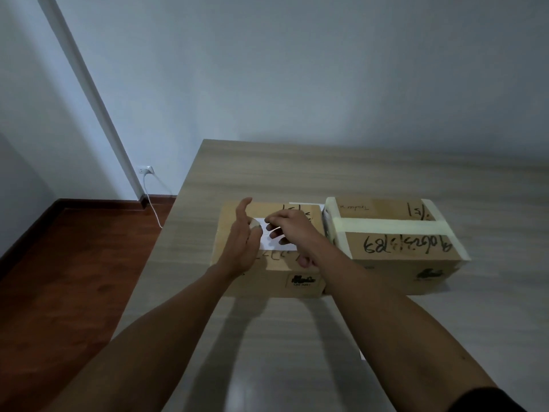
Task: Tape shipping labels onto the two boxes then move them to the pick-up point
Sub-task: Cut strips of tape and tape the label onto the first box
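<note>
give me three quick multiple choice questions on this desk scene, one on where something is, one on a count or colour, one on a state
1. Where is the white label?
A. on top of the left box
B. on the floor
C. on the right box's front

2. How many boxes are on the table?
A. one
B. two
C. four

3. Which box has pale tape wrapped over it?
A. the right box
B. the left box
C. neither

Answers:
1 A: the label lies on the left box, under the left hand and right hand.
2 B: two boxes sit side by side on the table.
3 A: pale tape runs across the top of the right box and over its ends; the left box shows none.
</note>
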Demonstrator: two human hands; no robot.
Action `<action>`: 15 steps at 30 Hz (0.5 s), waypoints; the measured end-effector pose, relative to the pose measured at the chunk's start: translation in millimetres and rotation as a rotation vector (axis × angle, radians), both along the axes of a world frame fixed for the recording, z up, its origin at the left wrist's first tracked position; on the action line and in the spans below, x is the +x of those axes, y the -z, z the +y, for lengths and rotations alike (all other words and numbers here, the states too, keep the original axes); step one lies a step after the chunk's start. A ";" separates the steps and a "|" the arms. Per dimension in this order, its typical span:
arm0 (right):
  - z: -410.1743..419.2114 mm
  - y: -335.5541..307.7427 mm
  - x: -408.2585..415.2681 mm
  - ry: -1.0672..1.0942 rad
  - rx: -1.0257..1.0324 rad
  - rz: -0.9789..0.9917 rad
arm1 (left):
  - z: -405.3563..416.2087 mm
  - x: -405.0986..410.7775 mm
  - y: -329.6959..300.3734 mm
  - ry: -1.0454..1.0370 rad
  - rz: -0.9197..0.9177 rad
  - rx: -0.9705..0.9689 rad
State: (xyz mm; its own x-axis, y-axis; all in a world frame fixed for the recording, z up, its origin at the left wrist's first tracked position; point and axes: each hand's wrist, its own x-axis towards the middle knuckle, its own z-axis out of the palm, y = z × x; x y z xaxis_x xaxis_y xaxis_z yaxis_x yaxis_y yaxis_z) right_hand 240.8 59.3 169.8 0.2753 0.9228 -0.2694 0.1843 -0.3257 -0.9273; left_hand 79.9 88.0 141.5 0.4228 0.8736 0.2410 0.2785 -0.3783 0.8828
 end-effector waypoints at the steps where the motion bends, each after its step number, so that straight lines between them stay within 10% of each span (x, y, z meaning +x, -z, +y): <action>1: -1.6 0.3 2.1 0.009 0.000 -0.004 | -0.6 0.2 -0.5 0.011 0.008 -0.007; 15: -10.2 0.8 17.9 0.008 0.021 -0.022 | -2.5 7.3 3.1 0.103 0.100 -0.095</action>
State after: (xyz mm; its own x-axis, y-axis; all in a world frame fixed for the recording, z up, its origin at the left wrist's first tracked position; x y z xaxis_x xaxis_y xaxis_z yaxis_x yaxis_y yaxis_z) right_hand 258.7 49.1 169.0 0.2882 0.9260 -0.2438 0.2023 -0.3077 -0.9297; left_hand 87.2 85.5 138.4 0.5287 0.8415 0.1117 0.3311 -0.3256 0.8856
